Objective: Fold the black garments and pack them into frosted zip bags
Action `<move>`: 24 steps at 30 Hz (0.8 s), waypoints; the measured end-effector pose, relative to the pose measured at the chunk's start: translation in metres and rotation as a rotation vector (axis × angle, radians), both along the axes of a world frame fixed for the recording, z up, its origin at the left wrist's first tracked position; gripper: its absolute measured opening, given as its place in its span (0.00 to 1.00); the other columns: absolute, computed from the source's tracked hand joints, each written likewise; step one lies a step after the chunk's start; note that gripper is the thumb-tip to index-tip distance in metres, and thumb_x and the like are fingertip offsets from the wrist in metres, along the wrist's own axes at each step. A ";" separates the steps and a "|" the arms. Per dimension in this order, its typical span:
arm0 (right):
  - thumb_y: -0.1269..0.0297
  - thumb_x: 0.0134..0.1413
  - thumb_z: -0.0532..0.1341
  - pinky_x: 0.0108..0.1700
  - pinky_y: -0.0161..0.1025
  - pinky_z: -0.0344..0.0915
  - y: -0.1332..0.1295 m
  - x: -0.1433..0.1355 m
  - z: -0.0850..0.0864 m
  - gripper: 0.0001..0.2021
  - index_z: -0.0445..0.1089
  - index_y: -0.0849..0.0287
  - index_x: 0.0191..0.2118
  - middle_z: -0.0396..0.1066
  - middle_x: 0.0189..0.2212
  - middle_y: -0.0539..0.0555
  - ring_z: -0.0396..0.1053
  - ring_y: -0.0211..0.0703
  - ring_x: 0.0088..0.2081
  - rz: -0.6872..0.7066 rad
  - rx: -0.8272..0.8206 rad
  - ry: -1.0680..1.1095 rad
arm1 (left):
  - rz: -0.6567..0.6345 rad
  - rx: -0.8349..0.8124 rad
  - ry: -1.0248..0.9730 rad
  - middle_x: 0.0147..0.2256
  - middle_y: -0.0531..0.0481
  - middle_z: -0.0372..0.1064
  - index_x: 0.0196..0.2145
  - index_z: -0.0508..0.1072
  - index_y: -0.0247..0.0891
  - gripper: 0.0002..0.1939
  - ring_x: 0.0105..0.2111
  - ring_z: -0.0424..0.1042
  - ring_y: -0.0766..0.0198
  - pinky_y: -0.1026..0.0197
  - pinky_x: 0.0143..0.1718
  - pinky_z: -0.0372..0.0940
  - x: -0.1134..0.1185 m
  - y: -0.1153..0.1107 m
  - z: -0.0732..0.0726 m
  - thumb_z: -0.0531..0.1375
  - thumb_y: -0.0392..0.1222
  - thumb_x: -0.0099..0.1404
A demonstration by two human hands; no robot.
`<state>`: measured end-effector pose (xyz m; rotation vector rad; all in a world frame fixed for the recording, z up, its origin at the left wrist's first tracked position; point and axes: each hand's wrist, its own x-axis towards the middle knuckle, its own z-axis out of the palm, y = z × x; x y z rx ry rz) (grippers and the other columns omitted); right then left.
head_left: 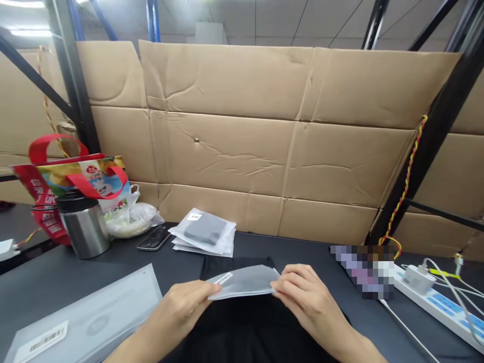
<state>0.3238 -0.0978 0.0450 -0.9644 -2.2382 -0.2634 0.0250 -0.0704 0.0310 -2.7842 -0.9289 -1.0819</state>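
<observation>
Between my two hands is a frosted plastic pouch [245, 282] with a small white label near its left end. My left hand [185, 302] pinches the left end by the label, thumb on top. At the other end, my right hand [302, 290] grips the right edge with closed fingers. The pouch is held slightly bowed above a black cloth [236, 263] on the dark table. What lies inside the pouch cannot be made out. Behind it sits a stack of similar pouches [206, 232], the top one labelled and showing something dark inside.
At left lies a larger stack of frosted sleeves [94, 312] with a barcode label. Behind are a steel flask [85, 227], a red carrier bag [45, 201], a plastic bag [132, 219] and a phone [155, 237]. A power strip [449, 302] with white cables lies right. Cardboard [234, 151] walls the back.
</observation>
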 end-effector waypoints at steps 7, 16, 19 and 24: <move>0.67 0.65 0.52 0.42 0.45 0.63 0.000 0.027 -0.009 0.08 0.68 0.53 0.40 0.71 0.35 0.53 0.67 0.47 0.41 -0.118 -0.068 0.011 | -0.012 0.063 -0.003 0.37 0.52 0.77 0.44 0.69 0.43 0.10 0.34 0.78 0.62 0.67 0.36 0.69 -0.003 -0.001 0.001 0.50 0.34 0.70; 0.64 0.62 0.57 0.44 0.44 0.64 -0.007 0.015 -0.003 0.09 0.67 0.55 0.47 0.72 0.39 0.55 0.67 0.47 0.42 -0.147 0.054 0.036 | 0.026 0.084 -0.034 0.35 0.53 0.78 0.43 0.70 0.43 0.10 0.33 0.78 0.62 0.68 0.35 0.70 -0.004 -0.001 0.001 0.51 0.35 0.70; 0.70 0.63 0.54 0.40 0.43 0.64 -0.011 -0.003 -0.003 0.08 0.69 0.56 0.43 0.72 0.36 0.54 0.68 0.45 0.37 -0.090 0.092 0.010 | 0.026 0.094 -0.048 0.36 0.53 0.77 0.43 0.70 0.42 0.09 0.34 0.78 0.63 0.68 0.35 0.70 0.004 -0.002 0.002 0.51 0.37 0.71; 0.77 0.62 0.50 0.39 0.43 0.67 -0.014 -0.019 -0.007 0.12 0.69 0.58 0.38 0.72 0.35 0.55 0.69 0.44 0.37 -0.056 0.040 0.017 | 0.047 0.106 -0.070 0.34 0.52 0.77 0.42 0.70 0.41 0.08 0.33 0.78 0.62 0.66 0.36 0.70 0.008 -0.003 -0.001 0.51 0.39 0.72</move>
